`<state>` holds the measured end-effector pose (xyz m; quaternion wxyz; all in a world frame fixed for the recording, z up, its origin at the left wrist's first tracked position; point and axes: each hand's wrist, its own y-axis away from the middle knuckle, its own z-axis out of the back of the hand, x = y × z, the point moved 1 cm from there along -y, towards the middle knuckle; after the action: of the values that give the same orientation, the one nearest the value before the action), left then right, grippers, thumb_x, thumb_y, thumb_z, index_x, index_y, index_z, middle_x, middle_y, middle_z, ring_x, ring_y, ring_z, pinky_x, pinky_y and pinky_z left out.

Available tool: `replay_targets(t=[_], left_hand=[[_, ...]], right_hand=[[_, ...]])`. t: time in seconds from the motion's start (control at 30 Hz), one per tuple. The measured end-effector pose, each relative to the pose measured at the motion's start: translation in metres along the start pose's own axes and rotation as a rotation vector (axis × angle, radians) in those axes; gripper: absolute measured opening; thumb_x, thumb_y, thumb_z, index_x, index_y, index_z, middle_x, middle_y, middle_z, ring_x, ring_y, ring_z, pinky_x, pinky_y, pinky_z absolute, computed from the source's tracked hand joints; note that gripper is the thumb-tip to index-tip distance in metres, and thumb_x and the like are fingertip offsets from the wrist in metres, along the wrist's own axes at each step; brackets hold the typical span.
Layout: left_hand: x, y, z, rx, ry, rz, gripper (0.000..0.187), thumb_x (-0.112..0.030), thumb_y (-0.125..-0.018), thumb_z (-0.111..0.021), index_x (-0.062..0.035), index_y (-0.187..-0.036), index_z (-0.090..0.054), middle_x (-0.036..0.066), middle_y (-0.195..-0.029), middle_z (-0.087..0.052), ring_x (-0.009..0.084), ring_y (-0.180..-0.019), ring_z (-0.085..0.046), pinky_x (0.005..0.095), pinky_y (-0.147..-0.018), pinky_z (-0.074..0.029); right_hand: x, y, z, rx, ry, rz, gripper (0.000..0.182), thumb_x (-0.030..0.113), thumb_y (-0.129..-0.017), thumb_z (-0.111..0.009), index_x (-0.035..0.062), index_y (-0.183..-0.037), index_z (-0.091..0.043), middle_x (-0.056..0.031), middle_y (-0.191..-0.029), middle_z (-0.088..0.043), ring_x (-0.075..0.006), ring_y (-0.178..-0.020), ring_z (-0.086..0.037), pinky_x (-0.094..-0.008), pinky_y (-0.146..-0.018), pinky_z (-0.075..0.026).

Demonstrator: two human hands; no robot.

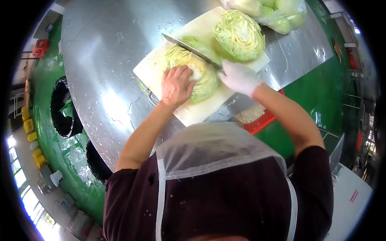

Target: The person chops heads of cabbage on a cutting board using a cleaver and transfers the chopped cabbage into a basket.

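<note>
1. Dark maroon shirt (pixel 233 209) fills the space nearest the camera, worn by a person at work; over it hangs a sheer whitish apron (pixel 217 146) with pale straps.

2. Beyond the apron, on a shiny, wet metal desk (pixel 96 52), lies a white cutting board (pixel 201 110), set at a slant.

3. On the board's near part sits a pale green cabbage (pixel 206 85), its layered leaves showing.

4. The person's bare left hand (pixel 175 85) grasps this cabbage from above, fingers bent over its top and thumb out to the side.

5. The right hand (pixel 240 77), in a white glove, is closed around the handle of a large knife (pixel 189 48). The blade slants across the cabbage, with some green cabbage visible on its far side; I cannot tell whether that part is cut free.

6. Farther right on the board rests a second cabbage (pixel 239 35), its pale, folded inner leaves facing up.

7. Just past it, a clear plastic bag (pixel 281 17) holds round, light green produce.

8. Near the desk's close edge, a red container (pixel 265 121) holds pale bits.

9. Off to the left, a black-lined bin (pixel 60 108) stands on the wet green floor (pixel 86 160).
</note>
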<state>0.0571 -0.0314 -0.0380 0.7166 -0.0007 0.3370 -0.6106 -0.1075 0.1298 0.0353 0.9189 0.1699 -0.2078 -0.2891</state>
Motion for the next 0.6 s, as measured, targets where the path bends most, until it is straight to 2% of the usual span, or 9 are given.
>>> replay_targets(t=[0.07,0.17,0.27,0.3,0.4,0.47,0.6], left_hand=[[0.000,0.000,-0.001,-0.011,-0.016,0.016,0.029,-0.018,-0.076,-0.071,-0.0095,-0.103,-0.064,0.007,-0.111,-0.061,0.0280,-0.104,-0.056,0.0422,-0.092,-0.041],[0.000,-0.002,0.001,-0.028,-0.031,-0.002,0.029,-0.018,-0.076,-0.071,-0.0096,-0.103,-0.064,0.006,-0.111,-0.061,0.0278,-0.103,-0.056,0.0415,-0.092,-0.041],[-0.003,0.005,0.000,-0.033,-0.039,0.010,0.028,-0.018,-0.076,-0.071,-0.0101,-0.102,-0.064,0.006,-0.111,-0.061,0.0275,-0.104,-0.056,0.0411,-0.092,-0.041],[-0.004,0.004,0.000,-0.046,-0.046,0.002,0.028,-0.017,-0.076,-0.071,-0.0103,-0.102,-0.065,0.006,-0.111,-0.061,0.0274,-0.104,-0.056,0.0411,-0.092,-0.041],[-0.003,0.000,-0.003,-0.089,-0.051,-0.009,0.028,-0.016,-0.076,-0.071,-0.0111,-0.102,-0.064,0.005,-0.110,-0.061,0.0286,-0.106,-0.054,0.0416,-0.092,-0.041],[-0.003,0.001,0.001,-0.086,-0.044,-0.020,0.029,-0.015,-0.075,-0.071,-0.0112,-0.103,-0.064,0.005,-0.110,-0.061,0.0294,-0.106,-0.054,0.0419,-0.092,-0.041],[-0.001,0.005,0.000,-0.144,-0.018,-0.054,0.027,-0.011,-0.076,-0.068,-0.0114,-0.102,-0.062,0.005,-0.109,-0.061,0.0297,-0.106,-0.054,0.0415,-0.091,-0.041]], right_hand=[[0.001,-0.013,-0.007,-0.047,0.019,0.020,0.031,0.031,-0.093,-0.051,0.0009,-0.098,-0.050,-0.0218,-0.089,-0.064,-0.0396,-0.084,-0.063,-0.0481,-0.075,-0.049],[0.010,-0.008,0.013,-0.001,0.023,0.021,0.031,0.031,-0.092,-0.052,0.0003,-0.097,-0.050,-0.0211,-0.090,-0.064,-0.0398,-0.081,-0.064,-0.0486,-0.074,-0.050],[0.014,0.032,0.047,0.131,-0.173,-0.126,0.032,0.032,-0.091,-0.053,0.0004,-0.097,-0.050,-0.0208,-0.089,-0.065,-0.0403,-0.078,-0.064,-0.0495,-0.073,-0.049],[-0.007,0.037,0.031,0.105,-0.063,-0.127,0.033,0.034,-0.090,-0.055,0.0017,-0.096,-0.051,-0.0209,-0.086,-0.065,-0.0410,-0.077,-0.064,-0.0499,-0.072,-0.049],[-0.035,0.049,-0.021,-0.111,-0.015,-0.129,0.031,0.033,-0.091,-0.054,0.0024,-0.095,-0.051,-0.0213,-0.083,-0.065,-0.0413,-0.078,-0.063,-0.0494,-0.071,-0.049],[-0.038,0.052,-0.031,-0.111,-0.057,-0.100,0.034,0.035,-0.091,-0.054,0.0020,-0.095,-0.050,-0.0214,-0.083,-0.065,-0.0416,-0.080,-0.063,-0.0493,-0.071,-0.048],[-0.015,0.070,0.006,-0.138,-0.125,-0.103,0.036,0.037,-0.091,-0.054,0.0022,-0.096,-0.049,-0.0205,-0.085,-0.065,-0.0413,-0.080,-0.063,-0.0495,-0.071,-0.047]])
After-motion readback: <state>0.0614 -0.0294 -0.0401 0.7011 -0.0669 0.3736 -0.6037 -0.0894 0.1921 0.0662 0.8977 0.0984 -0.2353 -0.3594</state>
